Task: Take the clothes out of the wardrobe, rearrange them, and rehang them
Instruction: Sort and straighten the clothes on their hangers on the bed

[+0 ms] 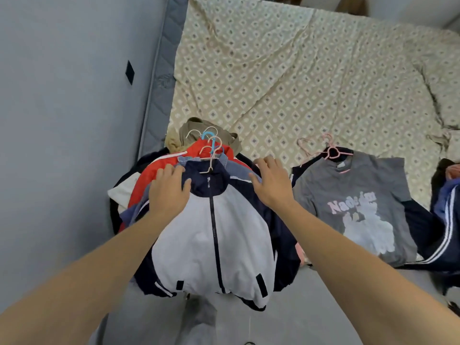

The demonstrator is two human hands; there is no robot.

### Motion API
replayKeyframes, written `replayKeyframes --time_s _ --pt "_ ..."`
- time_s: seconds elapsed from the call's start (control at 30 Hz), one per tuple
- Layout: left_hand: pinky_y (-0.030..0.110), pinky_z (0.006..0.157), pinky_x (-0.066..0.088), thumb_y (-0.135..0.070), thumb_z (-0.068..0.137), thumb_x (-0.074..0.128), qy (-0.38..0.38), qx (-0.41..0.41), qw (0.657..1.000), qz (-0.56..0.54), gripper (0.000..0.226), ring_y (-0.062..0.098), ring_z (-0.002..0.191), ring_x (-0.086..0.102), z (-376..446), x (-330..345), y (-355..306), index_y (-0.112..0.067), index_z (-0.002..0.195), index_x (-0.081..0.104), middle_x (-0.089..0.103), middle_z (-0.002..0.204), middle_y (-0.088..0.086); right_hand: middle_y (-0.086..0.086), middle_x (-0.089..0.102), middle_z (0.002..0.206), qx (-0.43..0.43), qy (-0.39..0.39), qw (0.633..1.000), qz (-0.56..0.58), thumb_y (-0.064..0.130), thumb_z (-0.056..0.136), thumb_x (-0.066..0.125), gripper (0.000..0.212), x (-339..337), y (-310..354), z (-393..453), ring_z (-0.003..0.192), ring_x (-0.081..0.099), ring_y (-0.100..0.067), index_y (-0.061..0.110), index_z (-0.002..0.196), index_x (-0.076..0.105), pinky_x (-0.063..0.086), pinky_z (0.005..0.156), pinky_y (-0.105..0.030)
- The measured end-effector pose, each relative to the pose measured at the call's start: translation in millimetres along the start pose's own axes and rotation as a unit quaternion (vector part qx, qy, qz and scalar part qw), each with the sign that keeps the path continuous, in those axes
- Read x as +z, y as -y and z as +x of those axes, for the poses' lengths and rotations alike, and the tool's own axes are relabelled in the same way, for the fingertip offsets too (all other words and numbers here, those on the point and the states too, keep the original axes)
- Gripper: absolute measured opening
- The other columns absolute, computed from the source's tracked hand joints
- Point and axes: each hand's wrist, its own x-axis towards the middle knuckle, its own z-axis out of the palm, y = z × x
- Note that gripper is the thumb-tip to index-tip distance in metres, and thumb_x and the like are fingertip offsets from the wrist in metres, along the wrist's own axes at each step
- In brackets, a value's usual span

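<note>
Lying on top of a pile of hung clothes [154, 180] at the near edge of the bed [286, 78] is a white and navy zip jacket [214, 242], its lower part drooping over the bed's edge toward the camera. Both hands are resting flat on the jacket's shoulders: the left hand [169, 192] is pressing on the left shoulder with its fingers straight and spread, grasping nothing, and the right hand [271, 183] is lying on the other shoulder the same way, fingers relaxed and loose. Several hanger hooks [209, 145], pale pink and blue, are sticking out together above the jacket's navy collar, over a red garment [149, 178] and an olive one [194, 125] lower in the pile. Just beside the pile to the right, a grey printed T-shirt [361, 207] is lying flat on a pink hanger [331, 151]. Further right, a navy striped garment [445, 220] is lying at the frame's edge. A patterned sheet is covering the bed.
</note>
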Motion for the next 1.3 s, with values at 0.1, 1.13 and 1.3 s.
replayKeyframes --time_s 0.1,1.13,1.3 --pt "0.049 0.076 0.051 -0.030 0.099 0.059 0.003 0.046 0.999 -0.021 0.028 0.035 0.103 0.056 3.0 1.9 -43.5 -0.013 0.121 0.061 0.062 0.113 0.009 -0.006 0.057 0.126 0.000 0.003 1.000 0.010 0.034 0.100 0.059 0.038 -11.0 -19.0 -4.4 0.110 0.052 -0.031 0.014 0.133 0.059 0.048 0.083 -0.045" --pt "0.047 0.093 0.049 -0.038 0.104 0.050 0.071 0.048 0.996 -0.022 0.047 0.030 0.126 0.048 97.9 327.2 -498.7 -0.021 0.147 0.044 0.053 0.136 0.004 -0.001 0.046 0.152 -0.037 0.053 0.997 -0.030 0.039 0.101 0.056 0.049 9.1 -629.5 39.1 0.135 0.043 -0.025 0.020 0.145 0.048 0.048 0.100 -0.047" --pt "0.054 0.100 0.048 -0.041 0.105 0.047 0.103 -0.041 0.994 -0.014 0.056 0.034 0.133 0.044 124.2 369.3 -489.2 -0.017 0.154 0.037 0.048 0.143 0.011 -0.005 0.045 0.151 -0.056 0.056 0.996 -0.030 0.030 0.099 0.060 0.053 42.8 -660.2 99.0 0.138 0.039 -0.030 0.020 0.149 0.043 0.047 0.105 -0.050"
